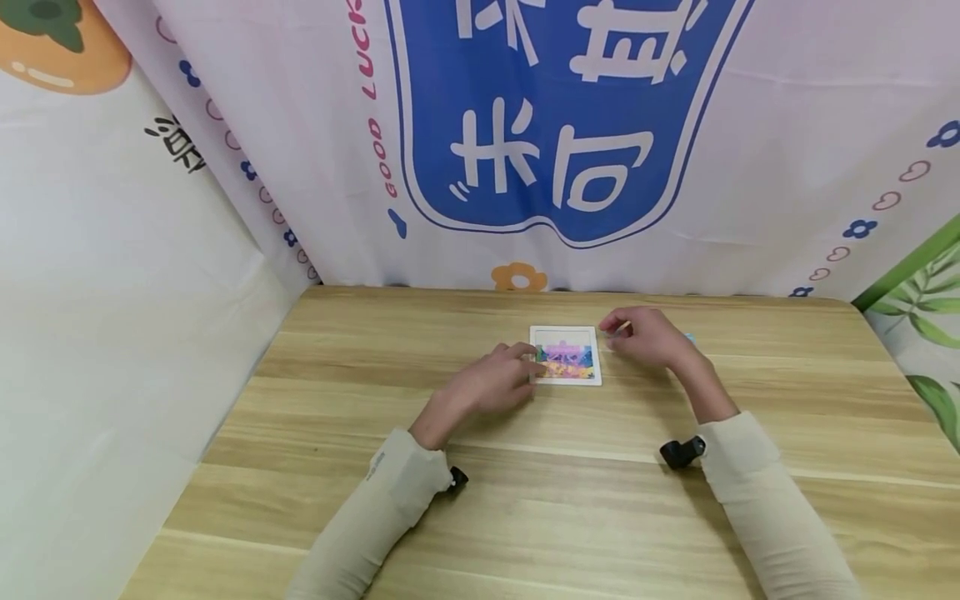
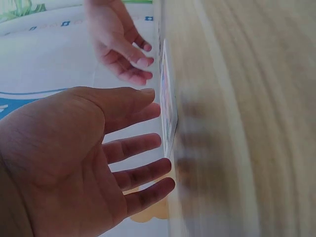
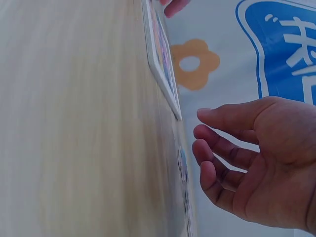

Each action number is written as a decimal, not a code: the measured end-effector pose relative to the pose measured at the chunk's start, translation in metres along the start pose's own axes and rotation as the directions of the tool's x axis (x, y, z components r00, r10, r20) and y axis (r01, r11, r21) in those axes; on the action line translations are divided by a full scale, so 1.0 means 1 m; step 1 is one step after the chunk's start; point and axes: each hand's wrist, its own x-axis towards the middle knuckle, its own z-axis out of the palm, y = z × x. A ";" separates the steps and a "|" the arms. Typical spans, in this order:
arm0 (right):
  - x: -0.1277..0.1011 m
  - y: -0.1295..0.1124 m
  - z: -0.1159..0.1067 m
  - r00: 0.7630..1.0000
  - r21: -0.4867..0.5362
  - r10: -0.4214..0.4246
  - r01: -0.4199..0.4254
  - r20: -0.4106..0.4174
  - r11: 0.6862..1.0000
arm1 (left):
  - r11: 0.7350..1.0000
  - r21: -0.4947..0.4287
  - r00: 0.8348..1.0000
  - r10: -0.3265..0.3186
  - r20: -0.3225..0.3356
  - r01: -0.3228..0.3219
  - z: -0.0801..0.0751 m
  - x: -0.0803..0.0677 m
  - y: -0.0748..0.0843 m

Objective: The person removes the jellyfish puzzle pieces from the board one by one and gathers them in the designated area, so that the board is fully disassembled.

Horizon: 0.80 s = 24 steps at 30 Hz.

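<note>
The place looked like a makeshift recording booth rather than a lived-in room. A plain wooden table (image 1: 525, 500) stood hemmed in on three sides by hung printed cloths (image 1: 787, 125): one bore a big blue badge (image 1: 562, 125) with white characters, flowers and "GOOD LUCK", another an orange fruit (image 1: 60, 50), a third green leaves (image 1: 930, 333). Small black cameras (image 1: 681, 452) were strapped at the person's wrists.
</note>
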 end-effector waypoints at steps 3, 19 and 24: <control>0.005 -0.006 0.005 1.000 0.014 0.002 -0.002 0.015 1.000 | 1.000 -0.012 1.000 -0.007 0.009 0.007 0.002 -0.002 0.001; 0.028 -0.036 0.034 0.994 0.051 -0.047 0.042 0.099 0.998 | 1.000 0.016 1.000 0.016 0.003 -0.016 0.004 0.000 -0.002; 0.030 -0.043 0.040 0.993 0.068 -0.067 0.061 0.101 0.996 | 1.000 0.013 1.000 0.023 -0.005 -0.023 0.003 -0.001 -0.003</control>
